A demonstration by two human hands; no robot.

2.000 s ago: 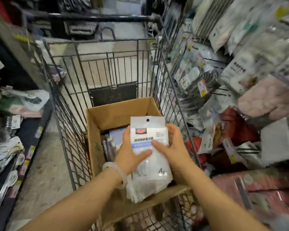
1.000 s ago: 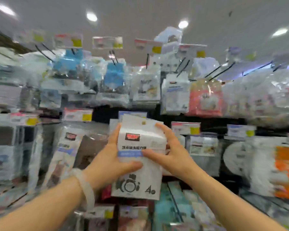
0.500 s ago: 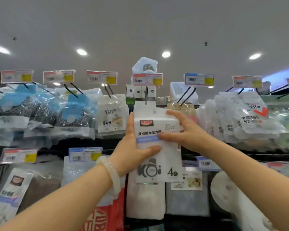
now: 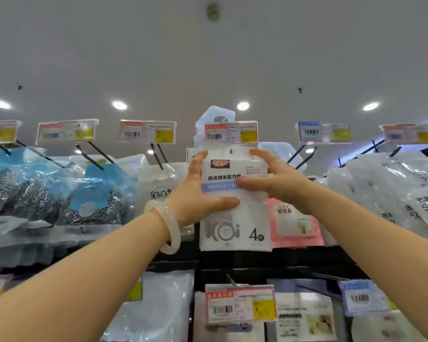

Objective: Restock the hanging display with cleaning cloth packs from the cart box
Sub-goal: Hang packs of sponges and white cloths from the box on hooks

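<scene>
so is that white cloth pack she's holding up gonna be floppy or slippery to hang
Probably light: the white cloth pack sits easily between the left hand and right hand. Its glossy film looks slippery. The unsupported lower half hangs flat, so likely only mildly floppy.

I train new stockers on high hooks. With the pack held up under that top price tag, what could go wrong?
The cleaning cloth pack hang hole sits right behind the price tag, so the hook may be missed. Left hand and right hand grip only its upper half; it could slip. The neighbouring pink pack might get knocked.
</scene>
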